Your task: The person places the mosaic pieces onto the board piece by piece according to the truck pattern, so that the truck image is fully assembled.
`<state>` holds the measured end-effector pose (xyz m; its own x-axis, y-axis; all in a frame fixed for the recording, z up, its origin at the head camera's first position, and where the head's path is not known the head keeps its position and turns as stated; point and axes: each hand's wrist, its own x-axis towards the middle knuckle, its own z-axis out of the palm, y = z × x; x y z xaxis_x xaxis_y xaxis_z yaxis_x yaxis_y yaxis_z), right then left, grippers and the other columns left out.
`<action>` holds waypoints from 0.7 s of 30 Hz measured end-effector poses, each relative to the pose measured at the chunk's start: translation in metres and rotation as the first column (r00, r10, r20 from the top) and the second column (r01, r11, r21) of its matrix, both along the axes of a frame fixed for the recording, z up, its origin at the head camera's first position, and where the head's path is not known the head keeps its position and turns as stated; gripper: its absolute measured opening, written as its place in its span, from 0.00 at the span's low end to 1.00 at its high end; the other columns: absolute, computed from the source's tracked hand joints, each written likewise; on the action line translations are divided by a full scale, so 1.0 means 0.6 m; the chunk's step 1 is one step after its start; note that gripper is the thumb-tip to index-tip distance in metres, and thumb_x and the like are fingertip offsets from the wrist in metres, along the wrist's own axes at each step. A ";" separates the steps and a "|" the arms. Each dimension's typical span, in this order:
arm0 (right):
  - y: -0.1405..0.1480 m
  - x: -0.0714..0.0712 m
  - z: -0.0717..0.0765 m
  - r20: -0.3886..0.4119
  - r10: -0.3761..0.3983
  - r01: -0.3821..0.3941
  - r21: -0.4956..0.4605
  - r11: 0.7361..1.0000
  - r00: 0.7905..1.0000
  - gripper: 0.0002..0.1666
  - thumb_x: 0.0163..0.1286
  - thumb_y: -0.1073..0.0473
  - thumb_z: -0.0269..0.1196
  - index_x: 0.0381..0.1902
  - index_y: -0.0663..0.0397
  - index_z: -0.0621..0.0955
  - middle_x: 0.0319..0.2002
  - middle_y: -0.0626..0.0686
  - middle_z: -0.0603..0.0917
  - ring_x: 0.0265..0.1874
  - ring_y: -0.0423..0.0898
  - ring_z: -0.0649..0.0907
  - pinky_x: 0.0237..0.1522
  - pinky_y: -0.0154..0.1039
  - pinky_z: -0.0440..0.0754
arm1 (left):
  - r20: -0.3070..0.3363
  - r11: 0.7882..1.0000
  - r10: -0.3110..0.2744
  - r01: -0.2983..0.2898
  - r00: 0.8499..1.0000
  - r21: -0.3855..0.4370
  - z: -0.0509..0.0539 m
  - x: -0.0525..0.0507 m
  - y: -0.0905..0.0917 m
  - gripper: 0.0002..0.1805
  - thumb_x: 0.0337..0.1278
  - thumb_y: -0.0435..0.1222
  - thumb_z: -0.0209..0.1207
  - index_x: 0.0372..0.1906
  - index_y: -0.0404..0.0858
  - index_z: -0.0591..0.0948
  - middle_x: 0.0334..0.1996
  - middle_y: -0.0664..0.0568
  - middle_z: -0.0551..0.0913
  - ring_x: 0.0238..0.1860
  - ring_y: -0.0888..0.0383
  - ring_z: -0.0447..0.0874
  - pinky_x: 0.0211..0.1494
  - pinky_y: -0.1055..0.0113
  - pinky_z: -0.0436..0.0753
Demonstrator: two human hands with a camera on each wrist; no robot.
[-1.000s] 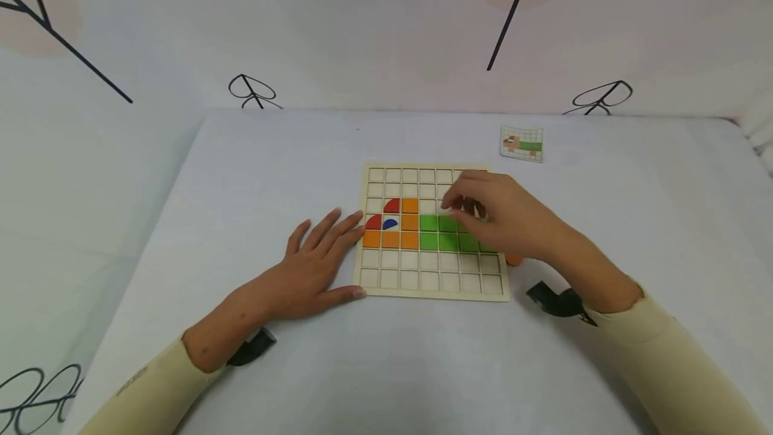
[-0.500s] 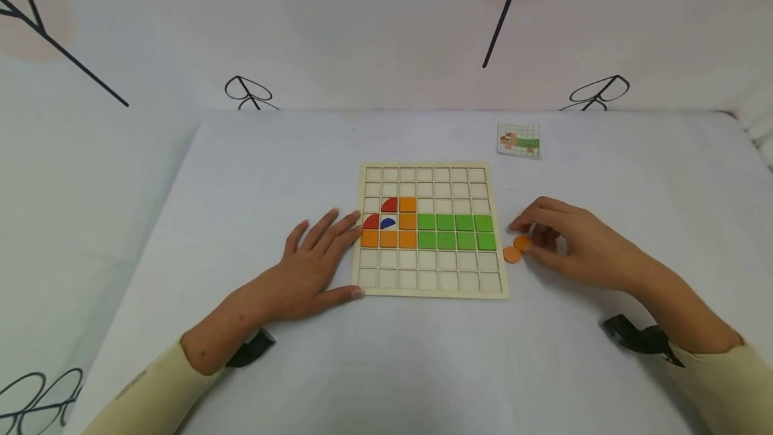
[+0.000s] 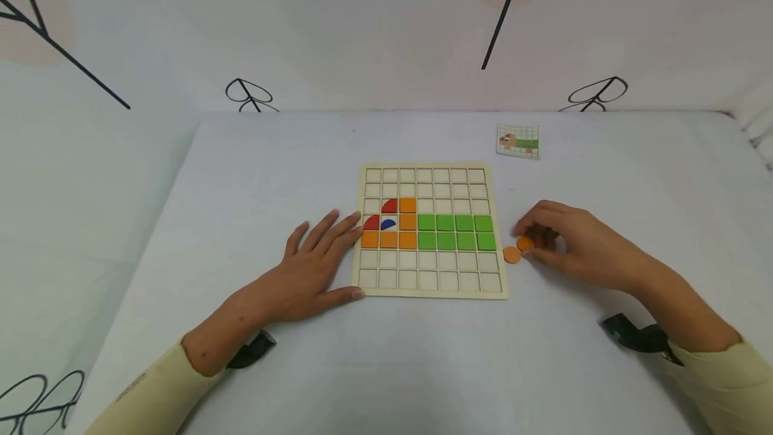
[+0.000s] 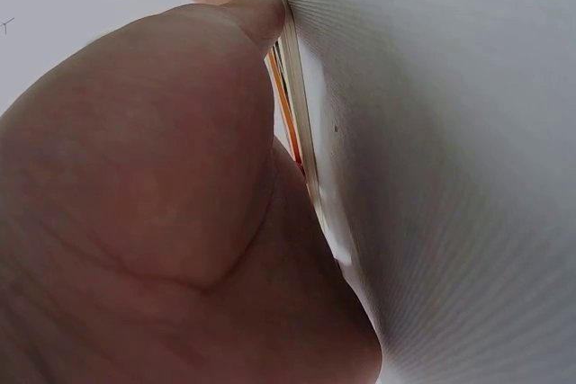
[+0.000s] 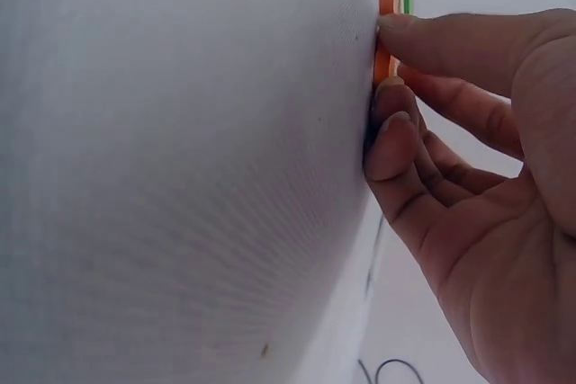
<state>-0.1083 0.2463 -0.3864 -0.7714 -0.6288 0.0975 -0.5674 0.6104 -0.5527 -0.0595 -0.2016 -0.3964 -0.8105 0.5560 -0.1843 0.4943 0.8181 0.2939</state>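
Observation:
My left hand point(image 3: 314, 274) lies flat with spread fingers at the left edge of a square wooden grid board point(image 3: 429, 289), its fingertips touching the rim. In the board sit orange square tiles point(image 3: 408, 205), two rows of green square tiles point(image 3: 465, 241), two red quarter-round pieces point(image 3: 390, 206) and a white tile with a blue half-round point(image 3: 388, 224). Just right of the board, my right hand point(image 3: 570, 244) pinches an orange disc point(image 5: 385, 65) between thumb and fingertips, low at the table. A second orange disc point(image 3: 512, 255) lies between it and the board.
A small picture card point(image 3: 518, 141) with a gridded animal design lies behind the board to the right. White cloth covers the table point(image 3: 290, 160), and a patterned backdrop point(image 3: 386, 32) rises behind its far edge.
My right hand has left the green tiles on the board, moved right and taken hold of an orange disc. My left hand has stayed at the board's left edge.

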 end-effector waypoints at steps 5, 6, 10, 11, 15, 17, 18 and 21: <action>-0.006 0.001 0.001 -0.022 0.004 -0.003 0.045 0.999 1.000 0.22 0.59 0.71 0.77 0.47 0.45 0.84 0.42 0.37 0.80 0.36 0.34 0.78 0.38 0.27 0.78 | 0.002 1.000 0.003 -0.003 1.000 -0.002 -0.001 0.002 -0.002 0.55 0.67 0.67 0.61 0.88 0.49 0.50 0.88 0.59 0.37 0.87 0.47 0.30 0.81 0.33 0.40; -0.006 0.000 0.001 -0.017 0.003 -0.002 0.049 0.999 1.000 0.22 0.59 0.71 0.77 0.47 0.45 0.84 0.42 0.37 0.80 0.36 0.34 0.78 0.37 0.27 0.78 | 0.001 1.000 0.003 -0.003 1.000 -0.003 -0.001 0.002 -0.002 0.55 0.67 0.67 0.60 0.88 0.49 0.49 0.88 0.59 0.37 0.87 0.47 0.30 0.81 0.33 0.40; -0.002 -0.001 0.000 0.013 0.007 -0.008 0.027 1.000 1.000 0.24 0.57 0.72 0.77 0.46 0.44 0.84 0.40 0.37 0.80 0.35 0.34 0.79 0.37 0.27 0.78 | -0.001 1.000 -0.002 0.002 1.000 -0.002 -0.002 0.001 -0.002 0.55 0.68 0.67 0.60 0.88 0.49 0.49 0.88 0.59 0.37 0.87 0.47 0.30 0.82 0.33 0.40; -0.001 -0.002 0.000 0.019 0.010 -0.010 0.020 1.000 1.000 0.24 0.57 0.73 0.77 0.46 0.44 0.84 0.40 0.37 0.80 0.35 0.34 0.79 0.37 0.27 0.78 | -0.001 1.000 -0.003 0.003 1.000 -0.003 -0.003 0.001 -0.002 0.55 0.68 0.67 0.59 0.88 0.49 0.49 0.88 0.59 0.37 0.87 0.47 0.30 0.82 0.34 0.40; 0.002 -0.004 -0.002 0.023 0.029 -0.029 0.003 1.000 0.999 0.25 0.57 0.72 0.77 0.46 0.41 0.85 0.40 0.37 0.80 0.35 0.34 0.78 0.35 0.27 0.77 | 0.001 1.000 0.001 -0.001 1.000 0.000 -0.006 0.000 -0.002 0.55 0.68 0.67 0.59 0.88 0.49 0.49 0.88 0.60 0.36 0.87 0.48 0.29 0.81 0.33 0.40; 0.002 -0.005 -0.001 0.016 0.042 -0.042 0.004 0.999 0.999 0.25 0.57 0.72 0.77 0.45 0.39 0.85 0.40 0.37 0.79 0.35 0.34 0.78 0.35 0.27 0.77 | 0.002 1.000 0.004 -0.004 1.000 0.000 -0.007 0.000 -0.002 0.55 0.68 0.67 0.59 0.88 0.49 0.49 0.88 0.60 0.36 0.87 0.48 0.28 0.82 0.34 0.39; 0.002 -0.005 -0.001 0.016 0.047 -0.047 0.006 0.999 0.999 0.25 0.57 0.72 0.77 0.44 0.39 0.85 0.40 0.37 0.79 0.35 0.34 0.78 0.35 0.27 0.77 | 0.003 1.000 0.005 -0.005 1.000 0.002 -0.007 0.000 -0.002 0.55 0.68 0.67 0.59 0.88 0.49 0.49 0.88 0.60 0.36 0.87 0.48 0.28 0.82 0.34 0.39; 0.002 -0.004 0.003 0.025 0.047 -0.047 0.025 0.999 0.999 0.26 0.56 0.74 0.77 0.43 0.38 0.84 0.41 0.37 0.78 0.35 0.34 0.78 0.36 0.27 0.78 | 0.002 1.000 0.005 -0.005 1.000 0.004 -0.008 -0.001 -0.001 0.55 0.68 0.67 0.59 0.88 0.49 0.48 0.88 0.61 0.35 0.87 0.48 0.28 0.82 0.34 0.39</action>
